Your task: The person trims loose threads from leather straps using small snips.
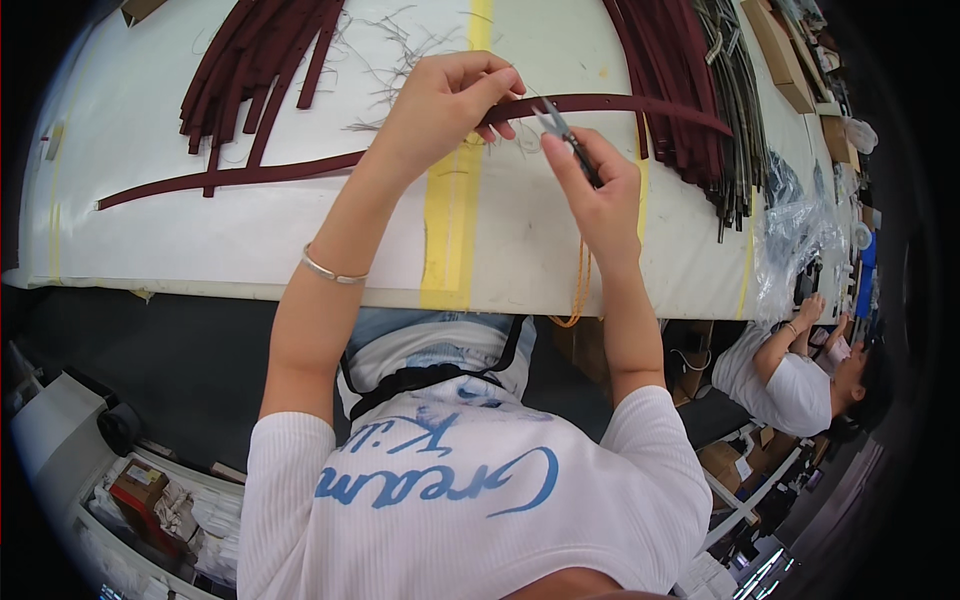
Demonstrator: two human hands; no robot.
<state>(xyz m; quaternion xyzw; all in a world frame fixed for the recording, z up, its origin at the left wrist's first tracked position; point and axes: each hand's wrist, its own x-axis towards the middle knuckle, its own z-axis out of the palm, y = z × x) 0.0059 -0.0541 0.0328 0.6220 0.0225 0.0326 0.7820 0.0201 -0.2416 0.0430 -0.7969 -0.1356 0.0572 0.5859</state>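
A long, narrow maroon fabric strap runs crosswise over the table, passing under my left hand. That hand is closed, with its fingers around the strap and the thumb and forefinger pinched together just above it. Whether a loose thread is in the pinch is too fine to tell. My right hand grips small thread snips with dark handles. Their metal blades point up and left, parted, right beside the strap's near edge. The strap's left end lies flat on the table.
Bundles of maroon straps lie at the far left and far right, with dark grey strips beyond. Thread clippings litter the white table. An orange cord loop hangs over the front edge. Another person works at right.
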